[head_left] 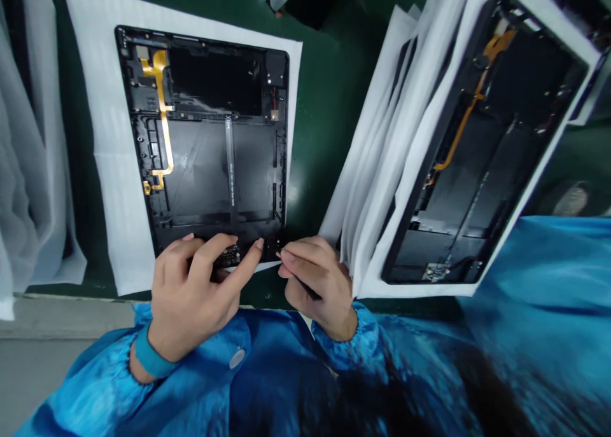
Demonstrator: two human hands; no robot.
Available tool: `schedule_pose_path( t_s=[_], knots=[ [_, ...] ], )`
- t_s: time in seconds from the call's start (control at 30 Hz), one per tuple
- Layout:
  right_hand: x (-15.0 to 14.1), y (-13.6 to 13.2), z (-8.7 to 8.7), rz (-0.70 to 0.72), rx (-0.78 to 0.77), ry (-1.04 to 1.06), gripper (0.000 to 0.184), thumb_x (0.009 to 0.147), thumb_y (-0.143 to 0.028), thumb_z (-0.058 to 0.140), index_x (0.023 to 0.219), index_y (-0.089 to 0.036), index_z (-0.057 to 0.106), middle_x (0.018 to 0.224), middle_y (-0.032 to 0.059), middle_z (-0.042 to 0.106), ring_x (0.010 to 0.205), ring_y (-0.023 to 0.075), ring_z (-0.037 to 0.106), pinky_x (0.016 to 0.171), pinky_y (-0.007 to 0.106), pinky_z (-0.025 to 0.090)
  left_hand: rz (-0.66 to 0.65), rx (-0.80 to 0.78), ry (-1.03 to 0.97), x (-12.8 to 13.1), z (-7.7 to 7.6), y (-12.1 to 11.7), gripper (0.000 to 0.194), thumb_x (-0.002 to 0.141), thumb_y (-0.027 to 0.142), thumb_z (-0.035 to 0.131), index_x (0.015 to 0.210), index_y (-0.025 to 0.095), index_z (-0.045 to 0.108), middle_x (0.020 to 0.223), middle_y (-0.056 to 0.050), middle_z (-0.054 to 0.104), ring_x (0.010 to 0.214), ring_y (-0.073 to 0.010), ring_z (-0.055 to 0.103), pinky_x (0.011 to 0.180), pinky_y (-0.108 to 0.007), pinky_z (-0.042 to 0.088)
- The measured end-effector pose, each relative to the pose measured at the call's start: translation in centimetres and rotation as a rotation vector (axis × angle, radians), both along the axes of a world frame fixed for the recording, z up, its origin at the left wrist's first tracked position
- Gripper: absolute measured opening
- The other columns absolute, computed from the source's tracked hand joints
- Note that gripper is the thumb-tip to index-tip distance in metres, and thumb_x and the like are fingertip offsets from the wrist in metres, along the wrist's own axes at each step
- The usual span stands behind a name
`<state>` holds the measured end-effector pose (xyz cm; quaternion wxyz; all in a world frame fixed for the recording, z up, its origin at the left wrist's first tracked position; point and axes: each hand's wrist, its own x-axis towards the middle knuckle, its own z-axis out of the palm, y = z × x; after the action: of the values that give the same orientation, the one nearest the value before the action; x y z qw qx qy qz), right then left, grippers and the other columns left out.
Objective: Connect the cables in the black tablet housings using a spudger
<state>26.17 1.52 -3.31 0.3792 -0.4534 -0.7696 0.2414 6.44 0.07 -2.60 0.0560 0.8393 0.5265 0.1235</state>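
Observation:
A black tablet housing (205, 163) lies open side up on a white foam sheet (102, 119) before me. Along its left runs an orange flex cable (165, 128); a dark ribbon strip (230, 163) crosses its middle. My left hand (193, 291) rests over the near edge, fingers spread, partly covering a small circuit board (229, 257). At the near right corner, my right hand (319, 281) is closed in a pinch on a thin dark tool (307, 289). Its tip is too small to make out.
To the right leans a stack of white foam sheets (377, 151) with another tablet housing (477, 195) on top. More foam wrapping (35, 138) stands at the left. A dark object (315, 1) sits at the back of the green table (319, 125). Blue clothing (554, 284) shows at right.

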Motion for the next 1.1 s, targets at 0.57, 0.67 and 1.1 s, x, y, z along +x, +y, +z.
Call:
schedule_pose_path(
  t_s=[0.57,0.67,1.1],
  knots=[
    [-0.11,0.31,-0.12,0.029,-0.040,0.039,0.039,0.088,0.002,0.055,0.124,-0.015,0.056,0.094,0.0092,0.068,0.083,0.0206,0.062,0.065,0.036,0.057,0.007,-0.025,-0.053,-0.06,-0.15,-0.10,0.058,0.080,0.011,0.062,0.133,0.033,0.058,0.120,-0.007,0.057,0.100,-0.0264,0.056,0.091,-0.052,0.054],
    [-0.08,0.26,-0.33,0.022,-0.046,0.053,0.040,0.088,0.000,0.055,0.124,-0.017,0.057,0.094,0.0087,0.068,0.081,0.0207,0.062,0.064,0.036,0.056,0.016,-0.045,-0.025,-0.08,-0.06,-0.06,0.059,0.078,0.012,0.063,0.133,0.034,0.058,0.120,-0.006,0.057,0.099,-0.0260,0.056,0.093,-0.051,0.054],
    [-0.10,0.44,-0.39,0.018,-0.077,0.090,0.035,0.088,0.000,0.056,0.118,-0.018,0.057,0.093,0.0082,0.067,0.078,0.0194,0.061,0.063,0.035,0.054,-0.008,-0.013,-0.034,-0.10,-0.18,-0.03,0.062,0.076,0.010,0.062,0.134,0.032,0.058,0.119,-0.008,0.058,0.099,-0.0272,0.053,0.091,-0.050,0.052]
  ],
)
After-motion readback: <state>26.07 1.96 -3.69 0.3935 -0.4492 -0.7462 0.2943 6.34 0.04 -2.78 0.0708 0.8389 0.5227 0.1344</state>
